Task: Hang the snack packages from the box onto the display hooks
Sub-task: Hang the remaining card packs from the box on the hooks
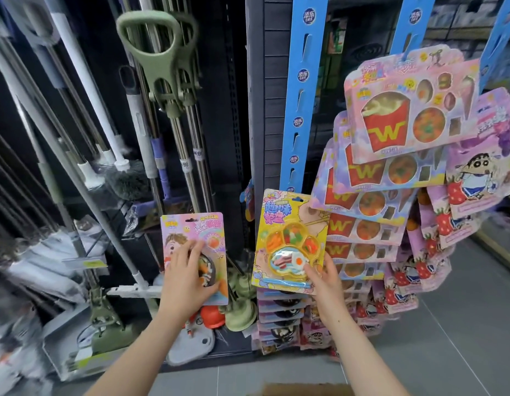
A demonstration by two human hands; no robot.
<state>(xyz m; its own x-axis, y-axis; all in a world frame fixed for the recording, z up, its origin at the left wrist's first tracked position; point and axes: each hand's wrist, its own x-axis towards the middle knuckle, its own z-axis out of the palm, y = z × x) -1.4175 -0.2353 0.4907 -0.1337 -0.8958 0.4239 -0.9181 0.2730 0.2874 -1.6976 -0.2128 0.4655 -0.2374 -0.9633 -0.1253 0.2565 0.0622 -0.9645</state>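
Note:
My left hand (188, 278) grips a pink snack package (196, 232) with a cartoon face and a dark bowl, held upright in front of the dark shelf. My right hand (323, 277) holds a yellow paw-shaped snack package (285, 238) by its lower right corner, just below a blue hanging display strip (300, 90) whose hooks are bare. A second blue strip (410, 24) to the right carries several pink fries-design packages (413, 115). The box (299, 390) shows as a brown edge at the bottom.
Mops and broom handles (168, 90) hang at the left. Purple cartoon packages (482, 172) hang on the far right. More packages (279, 318) stack low under the yellow one. Green and orange plungers (236, 312) stand on the grey tile floor (448, 338).

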